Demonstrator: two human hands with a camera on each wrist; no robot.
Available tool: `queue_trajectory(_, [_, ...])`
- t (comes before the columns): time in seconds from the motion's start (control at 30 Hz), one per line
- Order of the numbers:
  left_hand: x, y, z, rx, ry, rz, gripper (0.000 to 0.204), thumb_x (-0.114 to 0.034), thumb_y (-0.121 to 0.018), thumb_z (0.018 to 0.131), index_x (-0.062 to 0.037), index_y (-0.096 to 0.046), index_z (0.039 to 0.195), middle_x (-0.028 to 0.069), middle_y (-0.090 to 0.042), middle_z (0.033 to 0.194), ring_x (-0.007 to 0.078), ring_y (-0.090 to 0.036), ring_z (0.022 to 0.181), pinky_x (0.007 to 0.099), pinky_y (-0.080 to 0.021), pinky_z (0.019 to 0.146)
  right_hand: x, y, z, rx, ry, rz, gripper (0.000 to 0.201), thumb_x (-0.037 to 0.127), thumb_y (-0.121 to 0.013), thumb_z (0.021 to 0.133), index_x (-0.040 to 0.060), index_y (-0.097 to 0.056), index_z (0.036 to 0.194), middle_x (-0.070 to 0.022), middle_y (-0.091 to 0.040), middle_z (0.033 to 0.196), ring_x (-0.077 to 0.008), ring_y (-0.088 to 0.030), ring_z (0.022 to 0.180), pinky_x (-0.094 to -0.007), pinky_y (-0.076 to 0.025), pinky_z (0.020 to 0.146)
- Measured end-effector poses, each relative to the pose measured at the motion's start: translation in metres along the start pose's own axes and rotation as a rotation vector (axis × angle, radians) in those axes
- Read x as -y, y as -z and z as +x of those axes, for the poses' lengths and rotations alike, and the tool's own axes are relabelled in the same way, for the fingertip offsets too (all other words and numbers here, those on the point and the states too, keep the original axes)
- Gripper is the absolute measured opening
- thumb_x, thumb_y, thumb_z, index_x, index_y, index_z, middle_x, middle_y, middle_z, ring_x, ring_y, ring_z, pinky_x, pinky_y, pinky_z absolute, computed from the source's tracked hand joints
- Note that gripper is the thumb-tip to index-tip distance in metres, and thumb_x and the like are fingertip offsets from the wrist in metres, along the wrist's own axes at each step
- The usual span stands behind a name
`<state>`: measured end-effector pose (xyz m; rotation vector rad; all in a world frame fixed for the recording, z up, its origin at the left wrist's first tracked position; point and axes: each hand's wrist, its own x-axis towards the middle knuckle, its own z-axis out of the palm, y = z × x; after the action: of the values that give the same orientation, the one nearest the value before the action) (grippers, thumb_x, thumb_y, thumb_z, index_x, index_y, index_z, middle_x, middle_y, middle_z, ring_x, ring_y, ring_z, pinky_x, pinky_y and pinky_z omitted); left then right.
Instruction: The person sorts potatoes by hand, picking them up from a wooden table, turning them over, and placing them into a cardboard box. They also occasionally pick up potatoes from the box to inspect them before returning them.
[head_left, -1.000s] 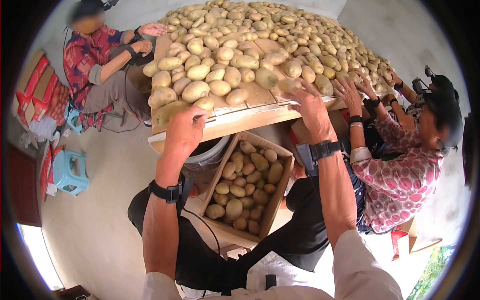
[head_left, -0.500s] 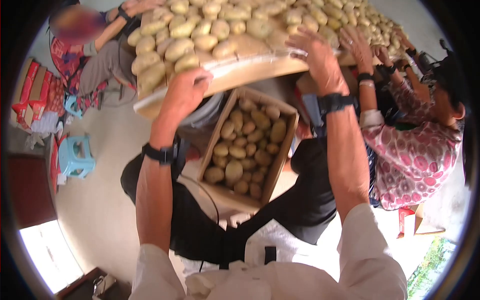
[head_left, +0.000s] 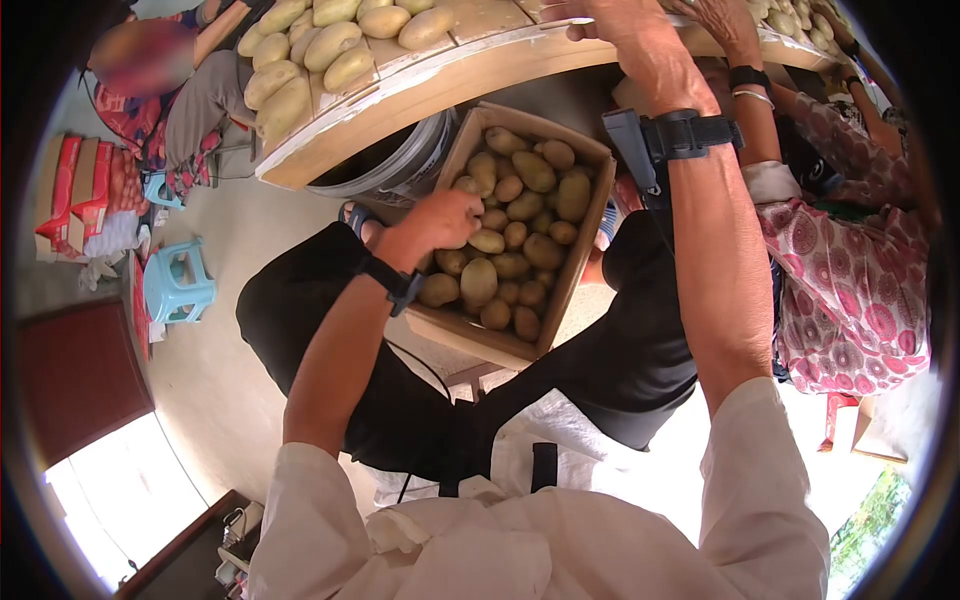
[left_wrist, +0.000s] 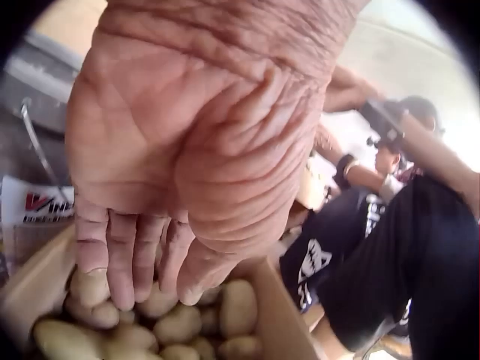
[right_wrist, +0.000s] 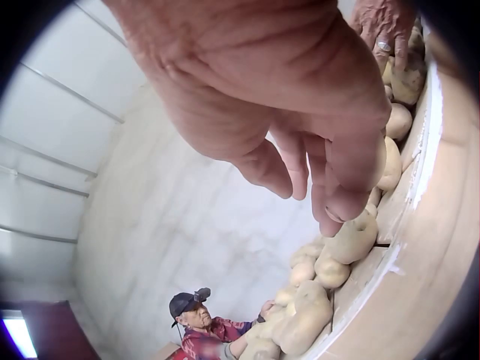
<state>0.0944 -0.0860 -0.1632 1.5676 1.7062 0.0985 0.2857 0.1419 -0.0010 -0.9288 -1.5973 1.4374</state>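
My left hand (head_left: 447, 218) hangs over the left side of a cardboard box (head_left: 590, 240) filled with potatoes (head_left: 480, 282). In the left wrist view its fingers point down, nearly straight, with the tips right at the potatoes and nothing gripped. Up at the front edge of the wooden table (head_left: 420, 90), my right hand (head_left: 635, 30) has its fingers loosely bent and holds nothing. The right wrist view shows those fingertips overlapping a potato (right_wrist: 352, 238) on the tabletop. More potatoes (head_left: 332, 46) lie on the table's left part.
A grey bucket (head_left: 430, 155) stands under the table edge, left of the box. Close on my right sits a person in a patterned shirt (head_left: 850, 300); another person sits across at the far left. A blue stool (head_left: 180, 285) and red cartons (head_left: 85, 190) are on the left.
My left hand has come down from the table edge to the box. The right hand stays near the table edge. The head view has tilted downward, showing less of the tabletop.
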Motion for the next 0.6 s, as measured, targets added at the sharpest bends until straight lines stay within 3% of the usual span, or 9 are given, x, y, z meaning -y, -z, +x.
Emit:
queue_trajectory(0.07, [0.028,-0.048,0.014,-0.042,-0.06,0.285,0.041,-0.026,-0.069,0.091,-0.0044,-0.068,0.126,0.0203,-0.07,0.124,0.0363,-0.068,0.113,0.0456,-0.054,0.097,0.0,-0.004,0.0,0.008,-0.017,0.019,0.028,0.018,-0.065,0.094,0.0004,-0.066,0.116,-0.0084,-0.073,0.092,-0.0179,-0.068,0.082,-0.0306,-0.054,0.067])
queue_trajectory(0.17, [0.037,-0.082,0.014,-0.072,-0.077,0.325,0.051,-0.034,-0.071,0.089,-0.0058,-0.063,0.131,0.0213,-0.066,0.129,0.0394,-0.064,0.116,0.0505,-0.051,0.1,0.006,-0.001,-0.001,0.069,0.009,-0.028,0.021,0.016,-0.065,0.094,0.0021,-0.069,0.109,-0.0077,-0.073,0.089,-0.017,-0.068,0.079,-0.0302,-0.054,0.066])
queue_trajectory(0.23, [0.029,-0.09,0.018,0.003,0.039,0.415,0.053,-0.035,-0.073,0.086,-0.0083,-0.061,0.13,0.0202,-0.067,0.123,0.0391,-0.065,0.115,0.052,-0.05,0.099,0.01,0.003,0.0,0.215,0.029,-0.232,0.034,0.02,-0.059,0.099,0.0008,-0.065,0.127,-0.0131,-0.074,0.112,-0.0201,-0.072,0.097,-0.0301,-0.054,0.078])
queue_trajectory(0.3, [0.04,-0.106,0.024,-0.073,-0.021,0.516,0.05,-0.034,-0.074,0.084,-0.0096,-0.061,0.125,0.0169,-0.068,0.118,0.0366,-0.065,0.113,0.0529,-0.05,0.096,0.007,-0.003,-0.006,0.115,0.008,-0.063,0.028,0.017,-0.064,0.091,0.0034,-0.073,0.114,-0.0081,-0.074,0.086,-0.016,-0.067,0.079,-0.0316,-0.055,0.069])
queue_trajectory(0.43, [0.032,-0.107,0.031,-0.057,0.021,0.505,0.047,-0.031,-0.074,0.083,-0.0104,-0.061,0.123,0.0149,-0.069,0.117,0.035,-0.066,0.112,0.0532,-0.049,0.096,0.015,-0.001,-0.011,0.132,-0.006,-0.07,0.03,0.018,-0.062,0.092,0.0041,-0.072,0.117,-0.0078,-0.074,0.087,-0.0152,-0.066,0.079,-0.0298,-0.054,0.072])
queue_trajectory(0.53, [0.024,-0.103,0.033,-0.037,0.011,0.497,0.05,-0.022,-0.073,0.081,-0.0118,-0.062,0.128,0.0161,-0.069,0.117,0.0353,-0.067,0.112,0.0527,-0.05,0.097,0.021,0.002,-0.017,0.139,-0.074,-0.017,0.03,0.016,-0.062,0.097,-0.0001,-0.068,0.121,-0.0083,-0.074,0.101,-0.0142,-0.069,0.089,-0.027,-0.05,0.073])
queue_trajectory(0.6, [0.012,-0.097,0.027,-0.055,-0.012,0.424,0.049,-0.019,-0.072,0.079,-0.0129,-0.063,0.126,0.0172,-0.069,0.114,0.0372,-0.069,0.106,0.0503,-0.054,0.091,0.022,0.004,-0.018,0.127,-0.058,0.008,0.03,0.016,-0.062,0.097,-0.0001,-0.068,0.121,-0.0086,-0.074,0.101,-0.0145,-0.069,0.089,-0.027,-0.05,0.073])
